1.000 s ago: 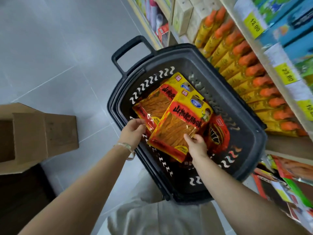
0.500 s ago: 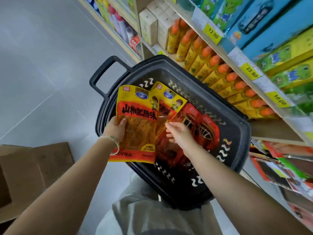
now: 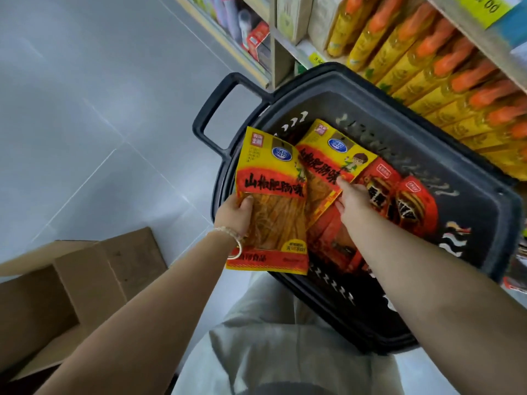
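Observation:
A black shopping basket (image 3: 484, 212) stands on the floor beside a shelf. My left hand (image 3: 235, 213) grips a yellow and red snack packet (image 3: 271, 212) by its left edge, thumb on the front, holding it over the basket's near left rim. A second packet of the same kind (image 3: 328, 163) lies in the basket, tilted. My right hand (image 3: 352, 199) reaches onto it, fingers on its lower right edge; whether they pinch it I cannot tell. Red packets (image 3: 399, 195) lie under and to the right of that hand.
A shelf with rows of yellow bottles with orange caps (image 3: 427, 64) runs along the right. An open cardboard box (image 3: 74, 283) sits on the grey tiled floor (image 3: 85, 109) at the lower left. More packaged goods (image 3: 251, 32) fill the far shelves.
My left hand has lifted one yellow packet away from the other and out toward the basket's left rim. My right hand moved from that packet onto the second one in the basket.

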`<state>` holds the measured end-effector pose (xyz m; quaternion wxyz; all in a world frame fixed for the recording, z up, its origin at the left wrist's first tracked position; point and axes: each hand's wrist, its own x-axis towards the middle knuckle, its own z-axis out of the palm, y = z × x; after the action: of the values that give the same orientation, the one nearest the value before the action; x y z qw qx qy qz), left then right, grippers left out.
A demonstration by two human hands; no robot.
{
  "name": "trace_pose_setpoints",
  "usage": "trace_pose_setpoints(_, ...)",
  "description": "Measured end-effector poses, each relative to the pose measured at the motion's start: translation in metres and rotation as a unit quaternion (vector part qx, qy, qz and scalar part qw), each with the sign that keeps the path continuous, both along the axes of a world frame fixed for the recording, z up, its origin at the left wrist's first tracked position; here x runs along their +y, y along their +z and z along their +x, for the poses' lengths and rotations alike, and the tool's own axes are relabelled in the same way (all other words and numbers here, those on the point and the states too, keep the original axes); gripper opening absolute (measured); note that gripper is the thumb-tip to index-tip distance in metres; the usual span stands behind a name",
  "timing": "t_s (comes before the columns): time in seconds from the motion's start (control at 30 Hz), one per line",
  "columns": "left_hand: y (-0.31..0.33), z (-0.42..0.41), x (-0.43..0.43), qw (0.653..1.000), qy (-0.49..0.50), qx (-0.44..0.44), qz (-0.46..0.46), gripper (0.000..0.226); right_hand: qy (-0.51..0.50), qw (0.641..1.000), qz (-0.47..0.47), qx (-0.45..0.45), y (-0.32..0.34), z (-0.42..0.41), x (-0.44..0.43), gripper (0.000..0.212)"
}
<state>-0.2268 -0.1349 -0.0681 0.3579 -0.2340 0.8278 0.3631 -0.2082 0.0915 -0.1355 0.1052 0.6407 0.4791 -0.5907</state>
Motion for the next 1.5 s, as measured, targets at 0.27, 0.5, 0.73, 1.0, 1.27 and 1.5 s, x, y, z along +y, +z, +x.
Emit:
trace_pose_setpoints(0.27, 0.032, -0.013, 0.004, 0.994, 0.024, -0.019, 0.101, 0.018, -0.044, 0.989, -0.062, 0.124, 0.057, 0.039, -0.004, 0.027)
trace_pose_setpoints(0.5, 0.084, -0.001, 0.045, 0.978, 0.055, -0.020, 0.199, 0.024, -0.039, 0.990, 0.028, 0.130, 0.117, 0.108, 0.001, 0.026)
trace_pose_setpoints(0.73, 0.148, 0.071, 0.114, 0.965, -0.145, 0.155, 0.152, 0.057, 0.019, 0.931, 0.272, 0.241, 0.191, 0.209, 0.039, 0.014)
trace_pose_setpoints(1.0, 0.230, 0.210, 0.212, 0.845, -0.348, 0.270, 0.305, 0.021, -0.028, 0.839, 0.493, 0.231, 0.278, 0.408, 0.103, 0.038)
trace_pose_setpoints(1.27, 0.301, 0.321, 0.331, 0.724, -0.422, 0.387, 0.384, 0.016, -0.059, 0.782, 0.607, 0.127, 0.341, 0.564, 0.161, 0.021)
trace_pose_setpoints(1.5, 0.363, 0.383, 0.440, 0.661, -0.437, 0.423, 0.440, 0.020, -0.140, 0.703, 0.688, 0.112, 0.401, 0.639, 0.240, 0.008)
